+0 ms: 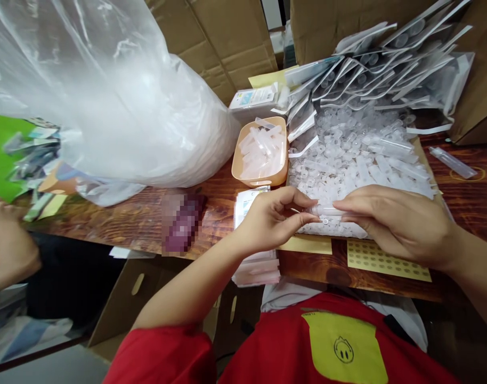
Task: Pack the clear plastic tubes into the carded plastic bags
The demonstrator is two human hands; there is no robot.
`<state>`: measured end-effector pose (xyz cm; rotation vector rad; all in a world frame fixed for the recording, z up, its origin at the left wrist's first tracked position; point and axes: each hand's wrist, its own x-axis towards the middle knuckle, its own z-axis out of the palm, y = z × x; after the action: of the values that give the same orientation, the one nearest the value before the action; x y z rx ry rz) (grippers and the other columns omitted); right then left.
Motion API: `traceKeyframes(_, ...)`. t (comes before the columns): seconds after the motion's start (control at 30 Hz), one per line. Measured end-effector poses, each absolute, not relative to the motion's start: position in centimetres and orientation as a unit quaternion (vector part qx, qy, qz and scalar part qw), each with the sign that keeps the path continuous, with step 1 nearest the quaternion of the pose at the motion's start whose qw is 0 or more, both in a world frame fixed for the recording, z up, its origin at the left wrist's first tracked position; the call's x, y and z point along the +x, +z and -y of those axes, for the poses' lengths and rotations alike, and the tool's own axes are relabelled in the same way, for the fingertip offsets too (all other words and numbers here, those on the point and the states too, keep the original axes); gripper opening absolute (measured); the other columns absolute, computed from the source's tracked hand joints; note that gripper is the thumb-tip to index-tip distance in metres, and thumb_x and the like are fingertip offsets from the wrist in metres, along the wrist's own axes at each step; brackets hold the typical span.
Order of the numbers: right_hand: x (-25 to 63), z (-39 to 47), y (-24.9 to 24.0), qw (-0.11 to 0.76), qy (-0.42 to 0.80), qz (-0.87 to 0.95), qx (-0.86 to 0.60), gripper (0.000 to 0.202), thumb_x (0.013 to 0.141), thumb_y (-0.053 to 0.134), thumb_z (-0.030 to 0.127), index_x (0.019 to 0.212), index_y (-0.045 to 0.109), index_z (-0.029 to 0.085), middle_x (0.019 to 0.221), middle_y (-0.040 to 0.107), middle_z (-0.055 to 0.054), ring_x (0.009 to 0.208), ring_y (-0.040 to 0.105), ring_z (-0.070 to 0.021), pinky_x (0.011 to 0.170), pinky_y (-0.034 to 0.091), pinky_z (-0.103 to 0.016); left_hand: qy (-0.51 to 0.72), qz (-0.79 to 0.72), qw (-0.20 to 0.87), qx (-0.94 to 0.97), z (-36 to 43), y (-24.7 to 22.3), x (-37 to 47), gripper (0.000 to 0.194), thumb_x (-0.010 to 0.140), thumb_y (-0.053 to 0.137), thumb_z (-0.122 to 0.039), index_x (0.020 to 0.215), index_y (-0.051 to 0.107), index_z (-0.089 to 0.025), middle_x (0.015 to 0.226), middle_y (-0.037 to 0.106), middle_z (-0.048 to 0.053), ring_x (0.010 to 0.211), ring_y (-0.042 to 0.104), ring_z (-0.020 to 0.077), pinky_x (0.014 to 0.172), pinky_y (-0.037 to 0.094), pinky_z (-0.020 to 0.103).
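Observation:
A small clear plastic tube (326, 211) lies level between my two hands, above a wide tray heaped with small clear plastic parts (339, 154). My left hand (277, 217) pinches the tube's left end between thumb and fingers. The fingers of my right hand (399, 221) are closed round its right end and hide that part. Behind my left hand stands a peach-coloured tub (283, 173) holding whitish translucent strips (263, 149). Yellow sticker sheets (387, 260) lie at the table edge below my right hand.
A large white plastic bag (147, 106) bulges over the left of the wooden table (143, 218). Filled clear pouches (379, 74) lie behind the tray. A loose tube (453, 162) lies right. Another person's arm (11, 245) shows far left.

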<state>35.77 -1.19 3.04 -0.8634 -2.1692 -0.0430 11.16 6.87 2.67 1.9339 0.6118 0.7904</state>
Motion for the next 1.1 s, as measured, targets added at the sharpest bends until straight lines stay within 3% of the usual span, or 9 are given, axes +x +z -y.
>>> traceKeyframes(0.13, 35.6, 1.0, 2.7, 0.382, -0.024, 0.826, -0.413, 0.012, 0.105, 0.059, 0.028, 0.106, 0.062, 0.016, 0.086, 0.069, -0.003, 0.068, 0.063, -0.0103, 0.063, 0.049, -0.023, 0.323, -0.241, 0.386, 0.830, -6.9, 2.5, 11.4, 0.016, 0.089, 0.081, -0.029, 0.094, 0.073, -0.015, 0.092, 0.080, 0.009, 0.082, 0.076, 0.0179, 0.070, 0.062, 0.025)
traceKeyframes(0.27, 35.5, 0.9, 2.8, 0.369, -0.075, 0.857, -0.351, 0.028, 0.103, 0.058, 0.027, 0.125, 0.057, 0.011, 0.112, 0.066, -0.016, 0.100, 0.067, -0.0225, 0.080, 0.056, -0.032, 0.334, -0.233, 0.417, 0.812, -6.9, 2.5, 11.7, 0.017, 0.089, 0.082, -0.028, 0.092, 0.072, -0.015, 0.088, 0.079, 0.008, 0.077, 0.076, 0.0162, 0.068, 0.061, 0.023)
traceKeyframes(0.37, 35.2, 1.1, 2.9, 0.367, -0.076, 0.870, -0.321, 0.020, 0.100, 0.053, 0.009, 0.118, 0.058, 0.015, 0.099, 0.065, -0.009, 0.087, 0.063, -0.0166, 0.075, 0.053, -0.028, 0.326, -0.223, 0.398, 0.828, -6.7, 2.8, 11.7, 0.015, 0.090, 0.080, -0.028, 0.093, 0.073, -0.015, 0.090, 0.080, 0.008, 0.078, 0.075, 0.0161, 0.069, 0.061, 0.023)
traceKeyframes(0.53, 35.1, 1.1, 2.5, 0.383, -0.071, 0.853, -0.349, 0.028, 0.099, 0.061, 0.015, 0.126, 0.055, 0.012, 0.113, 0.064, -0.014, 0.093, 0.066, -0.0184, 0.074, 0.055, -0.028, 0.318, -0.247, 0.383, 0.831, -6.5, 3.1, 11.5, 0.017, 0.091, 0.080, -0.031, 0.093, 0.073, -0.016, 0.091, 0.080, 0.008, 0.077, 0.075, 0.0159, 0.068, 0.059, 0.024)
traceKeyframes(0.63, 35.1, 1.2, 2.7, 0.358, -0.076, 0.863, -0.347, 0.016, 0.100, 0.057, 0.011, 0.115, 0.057, 0.014, 0.102, 0.065, -0.009, 0.084, 0.065, -0.0156, 0.069, 0.052, -0.026, 0.321, -0.243, 0.403, 0.822, -6.6, 3.2, 11.4, 0.017, 0.090, 0.081, -0.030, 0.093, 0.073, -0.015, 0.091, 0.080, 0.008, 0.077, 0.075, 0.0155, 0.068, 0.059, 0.023)
traceKeyframes(0.83, 35.0, 1.4, 2.9, 0.373, -0.064, 0.856, -0.353, 0.015, 0.100, 0.062, 0.018, 0.113, 0.056, 0.014, 0.100, 0.065, -0.010, 0.079, 0.063, -0.0150, 0.066, 0.049, -0.027, 0.314, -0.244, 0.469, 0.788, -6.4, 2.9, 11.0, 0.018, 0.090, 0.081, -0.029, 0.094, 0.073, -0.014, 0.089, 0.079, 0.009, 0.079, 0.076, 0.0175, 0.069, 0.060, 0.025)
traceKeyframes(0.9, 34.9, 1.3, 2.8, 0.366, -0.059, 0.853, -0.368, 0.006, 0.102, 0.060, 0.016, 0.105, 0.055, 0.016, 0.088, 0.064, -0.005, 0.073, 0.060, -0.0126, 0.065, 0.047, -0.026, 0.309, -0.248, 0.458, 0.796, -6.3, 2.8, 10.9, 0.019, 0.089, 0.083, -0.029, 0.094, 0.074, -0.013, 0.090, 0.079, 0.009, 0.079, 0.075, 0.0170, 0.069, 0.059, 0.025)
traceKeyframes(1.03, 34.5, 1.3, 2.6, 0.362, -0.041, 0.862, -0.353, 0.013, 0.103, 0.055, 0.018, 0.116, 0.059, 0.016, 0.091, 0.064, -0.005, 0.073, 0.058, -0.0122, 0.064, 0.045, -0.024, 0.303, -0.249, 0.466, 0.793, -6.2, 2.8, 10.6, 0.018, 0.092, 0.079, -0.031, 0.095, 0.072, -0.014, 0.087, 0.078, 0.008, 0.077, 0.075, 0.0162, 0.067, 0.058, 0.024)
traceKeyframes(1.1, 34.2, 1.5, 2.7, 0.366, -0.001, 0.857, -0.364, 0.014, 0.104, 0.053, 0.017, 0.114, 0.063, 0.016, 0.089, 0.066, -0.005, 0.075, 0.061, -0.0121, 0.066, 0.046, -0.024, 0.306, -0.233, 0.406, 0.829, -6.1, 2.7, 10.4, 0.015, 0.094, 0.077, -0.028, 0.097, 0.070, -0.014, 0.089, 0.077, 0.007, 0.079, 0.075, 0.0161, 0.069, 0.058, 0.023)
